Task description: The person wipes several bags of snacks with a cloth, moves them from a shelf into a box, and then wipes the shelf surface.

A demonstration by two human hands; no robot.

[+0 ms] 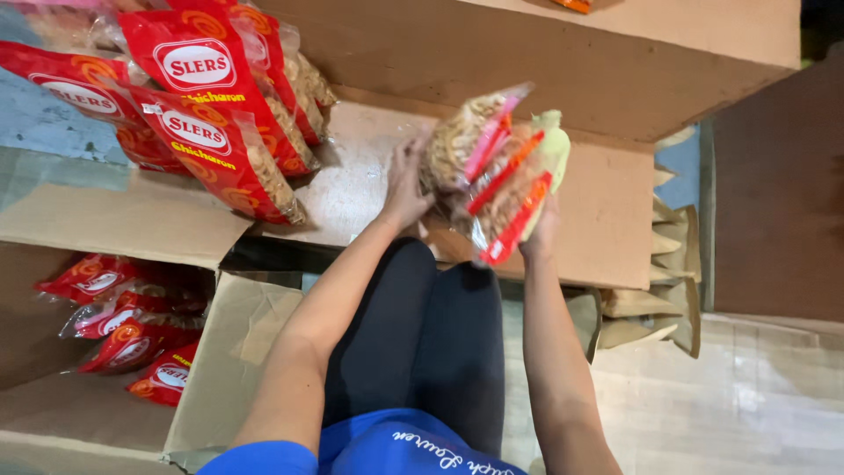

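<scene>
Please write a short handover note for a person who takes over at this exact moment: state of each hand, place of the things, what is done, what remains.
Left hand: pressed against the left side of the bundle of clear snack packets.
Right hand: supports the same bundle from the right and below.
The bundle is held just above the wooden shelf.
Done: red snack bags stand in a row on the shelf, left of the bundle.
Left: more red bags lie in the open cardboard box; the bundle is not yet set down.

Shelf point(352, 189) bare ahead; red snack packs point(211, 114) crowd left.
</scene>
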